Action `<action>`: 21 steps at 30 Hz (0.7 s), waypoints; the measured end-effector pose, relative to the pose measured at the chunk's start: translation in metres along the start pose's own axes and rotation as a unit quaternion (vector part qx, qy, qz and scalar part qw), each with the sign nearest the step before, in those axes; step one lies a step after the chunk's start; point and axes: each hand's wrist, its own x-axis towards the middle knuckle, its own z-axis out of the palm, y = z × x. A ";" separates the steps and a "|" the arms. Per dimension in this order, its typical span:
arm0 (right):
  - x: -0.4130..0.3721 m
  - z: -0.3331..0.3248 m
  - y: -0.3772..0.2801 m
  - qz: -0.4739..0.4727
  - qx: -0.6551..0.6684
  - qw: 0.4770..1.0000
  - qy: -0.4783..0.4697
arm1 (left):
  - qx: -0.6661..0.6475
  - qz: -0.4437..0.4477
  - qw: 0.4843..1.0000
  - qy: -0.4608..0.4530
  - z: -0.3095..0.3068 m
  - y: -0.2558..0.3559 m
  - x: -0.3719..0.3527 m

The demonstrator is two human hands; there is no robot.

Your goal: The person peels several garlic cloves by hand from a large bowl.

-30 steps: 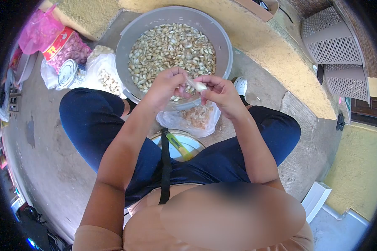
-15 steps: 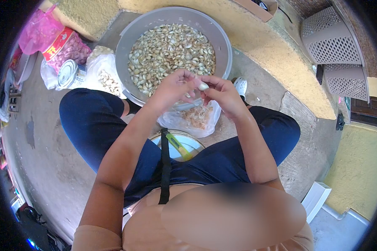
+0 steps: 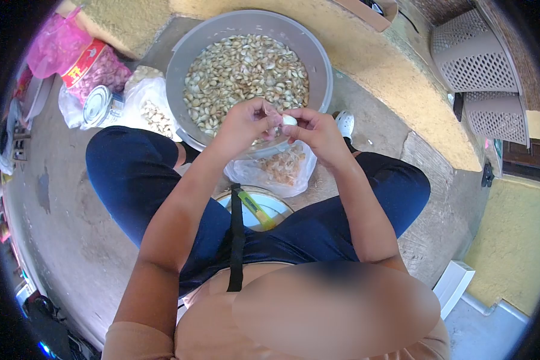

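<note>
A large grey basin (image 3: 324,72) holds a mass of garlic cloves (image 3: 246,75). Over its near rim my two hands meet. My right hand (image 3: 315,132) pinches a pale garlic clove (image 3: 289,120) between thumb and fingers. My left hand (image 3: 249,126) is closed just beside the clove, its fingertips pressed together; what they hold is too small to make out. Below the hands lies a clear plastic bag (image 3: 240,171) with papery skins (image 3: 282,167) in it. Left of the basin, a white bag (image 3: 139,99) holds pale peeled cloves (image 3: 156,117).
A pink net sack (image 3: 102,69) and a tin can (image 3: 102,106) stand at the left. Between my legs, a green-handled tool (image 3: 255,209) rests on a round lid (image 3: 276,207). Perforated grey baskets (image 3: 477,63) are at the right, beyond a yellow ledge (image 3: 402,102).
The clove has turned and shows whiter between my fingers. My left hand's fingers have drawn in closer together, and my right hand has shifted slightly.
</note>
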 end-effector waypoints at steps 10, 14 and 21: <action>-0.002 -0.004 -0.011 0.003 0.131 0.991 -0.013 | -0.050 -0.012 0.999 0.003 -0.001 0.006 -0.001; -0.001 -0.006 -0.002 -0.011 0.132 0.991 0.010 | 0.037 0.037 0.999 0.001 0.002 0.006 -0.001; -0.001 -0.006 -0.007 -0.010 0.089 0.996 0.012 | 0.259 0.157 0.953 0.032 0.002 0.005 -0.003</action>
